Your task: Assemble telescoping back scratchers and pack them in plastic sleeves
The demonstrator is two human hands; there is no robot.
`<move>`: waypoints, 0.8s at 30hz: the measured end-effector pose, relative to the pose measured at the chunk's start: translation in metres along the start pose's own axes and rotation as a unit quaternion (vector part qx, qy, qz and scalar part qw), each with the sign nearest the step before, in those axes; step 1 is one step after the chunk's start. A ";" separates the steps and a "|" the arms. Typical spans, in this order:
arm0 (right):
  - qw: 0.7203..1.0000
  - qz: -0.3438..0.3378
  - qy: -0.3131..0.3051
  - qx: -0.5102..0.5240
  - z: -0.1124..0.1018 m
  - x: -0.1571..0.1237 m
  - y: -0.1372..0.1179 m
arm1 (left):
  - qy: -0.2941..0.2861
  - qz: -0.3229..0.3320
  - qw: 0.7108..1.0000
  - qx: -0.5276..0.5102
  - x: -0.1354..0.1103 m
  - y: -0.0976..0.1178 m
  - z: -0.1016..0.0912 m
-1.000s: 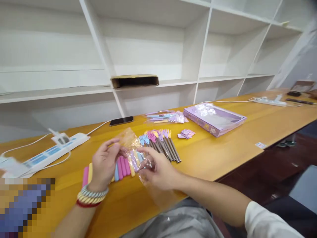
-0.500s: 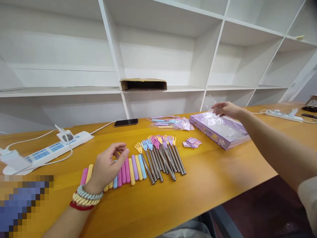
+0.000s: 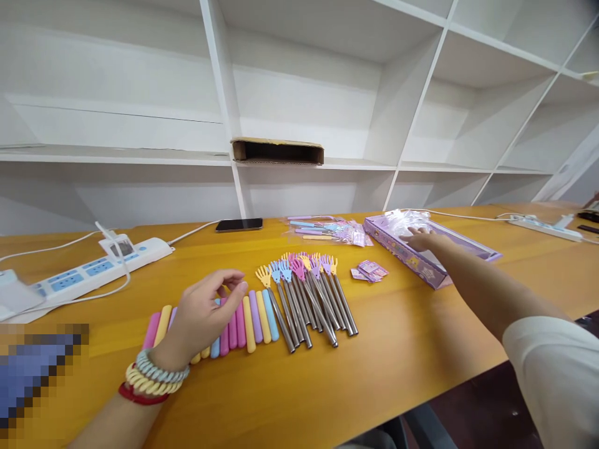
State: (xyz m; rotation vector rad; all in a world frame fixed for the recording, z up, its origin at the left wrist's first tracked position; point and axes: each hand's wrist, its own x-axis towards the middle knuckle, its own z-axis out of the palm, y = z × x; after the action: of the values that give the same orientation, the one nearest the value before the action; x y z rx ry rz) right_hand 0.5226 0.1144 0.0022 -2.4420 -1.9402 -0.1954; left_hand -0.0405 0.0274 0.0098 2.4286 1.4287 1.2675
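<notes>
My left hand hovers over a row of pink, yellow, purple and blue handle sleeves, hiding some of them. Its fingers are curved, with a gap to the thumb, and it holds nothing I can see. Beside the row lie several extendable back scratchers with metal rods and coloured hand-shaped heads. My right hand reaches into a shallow purple box, fingers stretched out against bunched clear plastic bags. Small purple cards lie between the scratchers and the box.
Bagged back scratchers lie at the back, with a black phone to their left. White power strips with cables sit at both sides. An opened cardboard box stands on the white shelf behind.
My right hand has come down into the purple box. The clear plastic, spread over the box before, is now bunched at its far left end. My left hand has barely moved.
</notes>
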 end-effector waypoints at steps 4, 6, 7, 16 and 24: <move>0.999 0.035 -0.019 -0.021 -0.008 -0.006 -0.006 | 0.000 0.005 1.000 -0.007 0.000 0.000 0.000; 0.999 0.021 0.002 -0.025 -0.023 -0.003 -0.018 | -0.003 0.010 1.000 -0.010 -0.001 0.000 0.001; 1.000 0.009 0.017 -0.025 -0.032 -0.002 -0.027 | -0.003 0.014 1.000 -0.011 -0.001 0.000 0.001; 0.986 -0.159 0.014 -0.036 -0.058 0.008 -0.173 | -0.070 0.028 0.996 0.039 -0.003 -0.005 0.003; 0.986 -0.145 -0.026 -0.082 -0.023 0.012 -0.226 | -0.109 0.045 0.989 0.086 -0.006 -0.011 0.003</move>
State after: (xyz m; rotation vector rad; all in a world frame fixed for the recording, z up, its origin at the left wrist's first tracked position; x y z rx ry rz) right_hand 0.3043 0.1761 0.0113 -2.2638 -2.3878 -0.3096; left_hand -0.0479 0.0299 -0.0005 2.6723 1.4374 0.8896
